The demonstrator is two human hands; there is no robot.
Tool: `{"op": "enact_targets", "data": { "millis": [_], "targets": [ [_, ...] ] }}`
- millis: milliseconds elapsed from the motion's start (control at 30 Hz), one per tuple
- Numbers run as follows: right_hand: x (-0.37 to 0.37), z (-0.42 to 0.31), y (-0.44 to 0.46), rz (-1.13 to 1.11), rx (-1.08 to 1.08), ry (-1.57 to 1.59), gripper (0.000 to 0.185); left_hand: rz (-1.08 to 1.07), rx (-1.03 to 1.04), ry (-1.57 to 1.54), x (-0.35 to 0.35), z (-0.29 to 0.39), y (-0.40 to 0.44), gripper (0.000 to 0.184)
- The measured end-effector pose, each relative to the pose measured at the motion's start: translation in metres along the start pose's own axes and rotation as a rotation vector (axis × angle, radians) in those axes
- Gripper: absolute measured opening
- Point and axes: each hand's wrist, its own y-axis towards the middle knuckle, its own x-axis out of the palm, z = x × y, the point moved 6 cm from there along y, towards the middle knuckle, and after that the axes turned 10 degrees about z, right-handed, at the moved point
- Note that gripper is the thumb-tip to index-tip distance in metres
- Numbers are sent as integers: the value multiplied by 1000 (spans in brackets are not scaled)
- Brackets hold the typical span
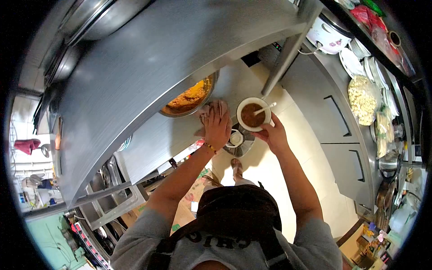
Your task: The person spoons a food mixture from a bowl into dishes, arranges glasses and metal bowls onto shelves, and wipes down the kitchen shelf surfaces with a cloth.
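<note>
My right hand (273, 136) grips a white bowl (240, 118) by its right side. Reddish-brown sauce or soup fills much of the bowl, and a white spoon (265, 108) leans in it with its handle over the rim. My left hand (217, 126) presses a crumpled brownish cloth (203, 118) on the steel lower shelf, its fingers bent over the fabric. Just left of the cloth is a large metal pan (189, 114) with orange-yellow crumbly food (188, 96). The upper counter hides the pan's far part.
The steel upper counter (157, 45) overhangs the lower shelf (148, 153), with a steel post (288, 54) on its right. Fridge-like drawers (335, 103) stand at right, under a rice cooker (328, 36), plates and a bag of pale pieces (361, 100). A bin (240, 141) stands near my feet.
</note>
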Motion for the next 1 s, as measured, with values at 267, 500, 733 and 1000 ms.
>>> {"op": "enact_targets", "data": {
  "millis": [267,500,733,1000],
  "targets": [
    [-63,-13,-70,142,13,-72,62,30,-198,125,74,-16,110,48],
    [-91,-3,-98,252,14,-30,63,81,-347,283,129,-68,189,49],
    [-98,7,-104,294,17,-38,61,-35,69,231,161,-59,189,42],
    [-78,3,-105,247,-11,-20,59,12,191,-26,98,27,124,39]
  ]
}}
